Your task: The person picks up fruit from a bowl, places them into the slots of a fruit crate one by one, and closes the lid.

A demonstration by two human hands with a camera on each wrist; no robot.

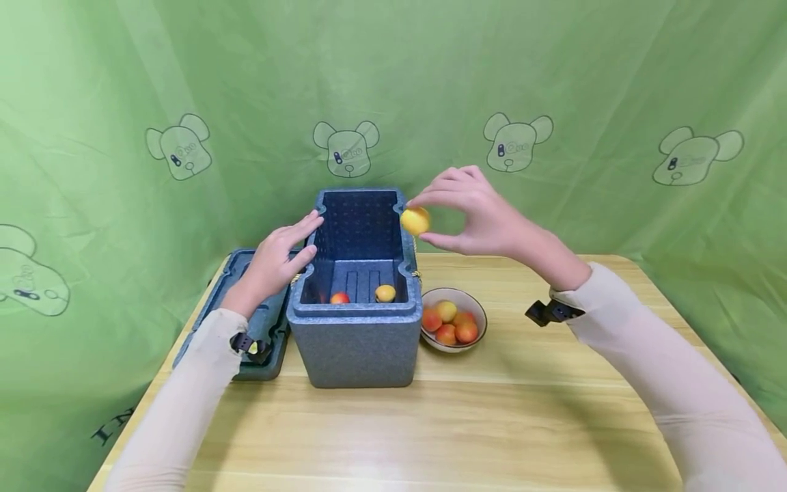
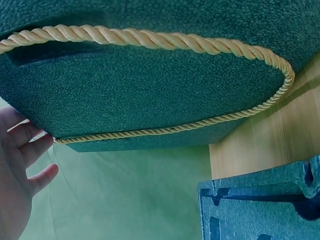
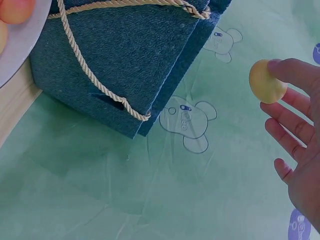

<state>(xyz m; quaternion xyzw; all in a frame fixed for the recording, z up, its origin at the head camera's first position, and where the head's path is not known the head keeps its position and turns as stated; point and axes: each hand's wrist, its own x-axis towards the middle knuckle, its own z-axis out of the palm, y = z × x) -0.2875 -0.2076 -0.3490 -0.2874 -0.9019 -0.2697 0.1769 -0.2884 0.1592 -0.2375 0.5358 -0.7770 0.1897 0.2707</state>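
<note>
Between thumb and fingertips my right hand (image 1: 476, 215) pinches a yellow apricot-like fruit (image 1: 415, 221), held up at the right rim of a deep grey-blue foam box (image 1: 356, 348). The right wrist view shows the same fruit (image 3: 267, 81) apart from the box. On the box's left rim, my left hand (image 1: 279, 254) has its fingers extended, touching or very near the edge. Inside the box lie a red-orange fruit (image 1: 339, 298) and a yellow fruit (image 1: 385, 294). Right of the box stands a bowl (image 1: 479, 336) with several more red and yellow fruits (image 1: 465, 332).
The box's lid (image 1: 263, 372) lies on the wooden table (image 1: 363, 437), left of the box. Yellow twisted ropes (image 2: 150, 39) hang along the box's sides. Behind the table hangs a green cloth (image 1: 430, 82) printed with bear heads.
</note>
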